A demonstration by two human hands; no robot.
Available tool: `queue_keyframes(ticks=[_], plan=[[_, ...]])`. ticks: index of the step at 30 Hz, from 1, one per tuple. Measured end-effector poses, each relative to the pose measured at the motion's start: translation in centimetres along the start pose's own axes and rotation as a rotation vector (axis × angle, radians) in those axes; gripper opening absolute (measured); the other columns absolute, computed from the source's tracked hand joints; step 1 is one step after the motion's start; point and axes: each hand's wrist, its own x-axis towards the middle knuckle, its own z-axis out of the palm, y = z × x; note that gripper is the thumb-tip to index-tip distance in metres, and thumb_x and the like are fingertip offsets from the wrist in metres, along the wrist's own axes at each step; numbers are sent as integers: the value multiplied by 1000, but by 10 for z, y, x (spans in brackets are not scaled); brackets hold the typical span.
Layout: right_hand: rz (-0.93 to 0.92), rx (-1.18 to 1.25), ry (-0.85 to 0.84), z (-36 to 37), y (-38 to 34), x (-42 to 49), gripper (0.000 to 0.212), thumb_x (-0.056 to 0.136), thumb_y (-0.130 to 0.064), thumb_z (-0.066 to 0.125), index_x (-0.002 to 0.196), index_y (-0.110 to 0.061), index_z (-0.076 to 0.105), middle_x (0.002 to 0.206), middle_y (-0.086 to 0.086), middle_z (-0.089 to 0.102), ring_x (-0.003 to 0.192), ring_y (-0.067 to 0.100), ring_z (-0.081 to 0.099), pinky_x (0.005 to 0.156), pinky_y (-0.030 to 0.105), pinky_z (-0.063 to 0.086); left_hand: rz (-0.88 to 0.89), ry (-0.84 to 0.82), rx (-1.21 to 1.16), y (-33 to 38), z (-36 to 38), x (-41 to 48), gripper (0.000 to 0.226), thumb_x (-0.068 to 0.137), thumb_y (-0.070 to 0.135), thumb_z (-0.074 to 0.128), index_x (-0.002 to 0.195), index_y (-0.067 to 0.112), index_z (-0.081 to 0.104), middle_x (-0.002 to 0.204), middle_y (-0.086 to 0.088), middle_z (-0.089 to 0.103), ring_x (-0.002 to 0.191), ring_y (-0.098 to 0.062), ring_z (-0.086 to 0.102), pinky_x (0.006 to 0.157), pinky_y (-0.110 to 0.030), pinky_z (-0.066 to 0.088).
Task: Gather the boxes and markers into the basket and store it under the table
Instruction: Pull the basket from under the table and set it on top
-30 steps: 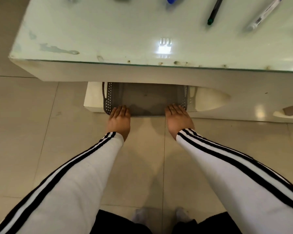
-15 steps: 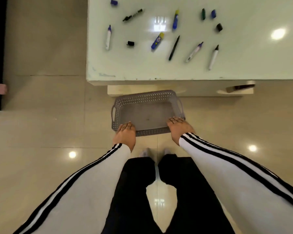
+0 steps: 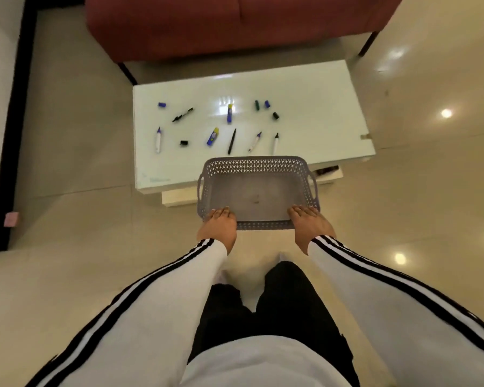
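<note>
1. A dark red sofa (image 3: 235, 26) is standing at the far side of the room, behind everything else.
2. A low white table (image 3: 319, 121) with a glossy top is standing in front of the sofa on a pale tiled floor (image 3: 67, 163).
3. A grey perforated plastic basket (image 3: 256, 165) is being held level in front of the person. In this view it is overlapping the table's near edge. It is looking empty apart from a small speck on its bottom. Judging by its thin lattice walls, it is probably light and fairly stiff, with some give at the rim. The loop handles (image 3: 313, 182) at its two short ends would likely give the steadiest hold once it is loaded.
4. The left hand (image 3: 218, 226) is gripping the basket's near rim at the left corner, with its fingers curling over the edge.
5. The right hand (image 3: 310, 224) is gripping the same rim at the right corner in the same way.
6. Markers (image 3: 158, 139) are lying scattered over the table's left half, apart from one another. Slim and smooth, they are likely to roll, so pinching each at mid-barrel looks safest.
7. Two small blue-and-yellow items (image 3: 213, 136) are lying among the markers. They may be the boxes, but they are too small to tell.
8. Loose caps (image 3: 184, 143) are lying between the markers, and their size suggests a fingertip pinch.
</note>
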Motion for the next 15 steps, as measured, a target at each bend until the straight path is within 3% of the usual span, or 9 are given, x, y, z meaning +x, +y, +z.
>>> queue_keyframes(ticks=[7, 11, 15], plan=[[96, -16, 125, -33, 147, 26, 67, 91, -4, 33, 156, -16, 20, 163, 1, 22, 150, 17, 14, 122, 33, 4, 109, 43, 80, 119, -39, 101, 52, 89, -3, 31, 140, 2, 40, 148, -15, 42, 138, -28, 38, 117, -38, 23], [72, -57, 155, -61, 246, 80, 65, 91, -4, 30, 155, -15, 23, 162, 2, 25, 150, 17, 17, 122, 33, 5, 87, 31, 54, 192, -62, 182, 55, 88, -4, 35, 143, 3, 36, 151, -14, 37, 140, -28, 34, 117, -38, 25], [23, -112, 150, -80, 332, 149, 63, 92, -6, 31, 154, -14, 25, 161, 4, 26, 150, 18, 18, 121, 33, 4, 27, 11, -8, 247, -69, 264, 49, 87, -4, 36, 135, 6, 44, 143, -13, 47, 132, -29, 44, 106, -38, 38]])
